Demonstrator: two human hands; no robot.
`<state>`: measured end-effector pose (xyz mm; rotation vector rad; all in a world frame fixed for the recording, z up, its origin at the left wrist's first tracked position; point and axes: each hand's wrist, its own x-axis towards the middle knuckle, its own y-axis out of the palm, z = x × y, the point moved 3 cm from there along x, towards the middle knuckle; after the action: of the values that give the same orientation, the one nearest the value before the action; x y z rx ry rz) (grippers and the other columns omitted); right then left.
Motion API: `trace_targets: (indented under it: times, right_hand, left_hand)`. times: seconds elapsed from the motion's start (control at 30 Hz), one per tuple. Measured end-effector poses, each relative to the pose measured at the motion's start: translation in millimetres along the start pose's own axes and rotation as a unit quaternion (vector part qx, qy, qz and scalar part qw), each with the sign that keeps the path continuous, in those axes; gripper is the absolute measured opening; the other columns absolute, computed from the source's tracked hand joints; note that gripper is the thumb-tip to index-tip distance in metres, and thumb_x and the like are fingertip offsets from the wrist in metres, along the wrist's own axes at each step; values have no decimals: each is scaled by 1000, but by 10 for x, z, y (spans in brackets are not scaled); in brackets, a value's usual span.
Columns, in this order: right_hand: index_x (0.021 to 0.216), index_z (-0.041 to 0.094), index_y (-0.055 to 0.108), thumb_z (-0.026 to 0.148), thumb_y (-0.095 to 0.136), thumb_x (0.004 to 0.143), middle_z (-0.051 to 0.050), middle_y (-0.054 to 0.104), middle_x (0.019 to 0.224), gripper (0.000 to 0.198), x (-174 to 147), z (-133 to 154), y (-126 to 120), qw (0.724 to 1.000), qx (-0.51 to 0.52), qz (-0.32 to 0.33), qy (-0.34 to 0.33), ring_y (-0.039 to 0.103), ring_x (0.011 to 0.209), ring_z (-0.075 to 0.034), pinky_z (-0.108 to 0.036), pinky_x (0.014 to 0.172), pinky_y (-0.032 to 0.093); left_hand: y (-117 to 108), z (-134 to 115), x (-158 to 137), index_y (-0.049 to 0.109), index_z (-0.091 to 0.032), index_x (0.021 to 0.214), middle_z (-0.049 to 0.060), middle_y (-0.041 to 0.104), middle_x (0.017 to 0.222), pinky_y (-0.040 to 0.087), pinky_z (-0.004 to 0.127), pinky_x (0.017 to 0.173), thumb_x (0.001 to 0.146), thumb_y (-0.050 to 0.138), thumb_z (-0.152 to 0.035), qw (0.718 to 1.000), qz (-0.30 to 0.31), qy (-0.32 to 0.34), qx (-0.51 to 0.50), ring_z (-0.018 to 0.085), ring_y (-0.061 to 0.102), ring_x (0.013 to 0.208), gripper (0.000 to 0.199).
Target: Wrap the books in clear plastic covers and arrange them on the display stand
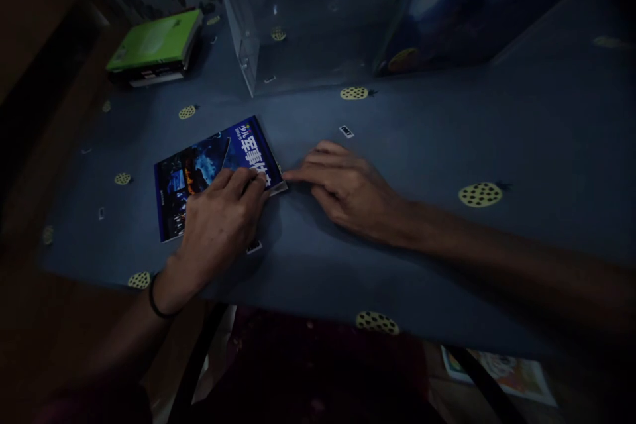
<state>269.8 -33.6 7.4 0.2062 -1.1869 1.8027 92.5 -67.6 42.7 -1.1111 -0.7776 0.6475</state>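
A blue paperback book [203, 159] with white Chinese characters and a dark picture on its cover lies closed and slanted on the table. My left hand [223, 212], wearing a dark band at the wrist, is bent over the book's near edge. Its fingertips press on the cover, and its thumb is hidden. To the right, my right hand [342, 185] reaches in with its index finger stretched out to the book's right corner. The other right fingers are loosely bent, with nothing seen in them.
A blue tablecloth [407, 139] with yellow pineapple prints covers the table. Stacked books [156, 43], a green one on top, lie at the far left. A clear plastic stand [241, 33] is at the back, with a large dark blue item [447, 13] on its right. Below the table lies a colourful booklet [511, 371].
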Motion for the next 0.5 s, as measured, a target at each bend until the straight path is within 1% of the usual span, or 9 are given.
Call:
trace_targets:
  times: [0.17,0.3,0.5]
  right_hand:
    - [103,17,76,7,41,94,-7,69,82,38,-5,1,-6,1000,-2,-3,8,57,81,-22,-41,78,52]
    - [104,18,78,8,41,94,-8,70,84,39,-5,-14,4,1000,1,4,22,57,83,-23,-43,77,53]
    - [95,20,78,7,43,93,-6,73,84,38,-1,-21,18,999,-8,25,25,60,82,-22,-43,80,53]
  left_hand:
    - [18,8,-9,68,-16,117,8,74,110,52,30,60,104,44,-29,1000,2,-9,-6,22,68,91,30]
    - [21,7,-16,68,-17,117,8,73,111,52,30,60,104,44,-29,1000,2,-9,-10,22,68,93,29]
    - [6,3,-13,68,-17,115,7,75,112,53,33,61,104,45,-24,1000,-4,-2,-5,23,69,93,27]
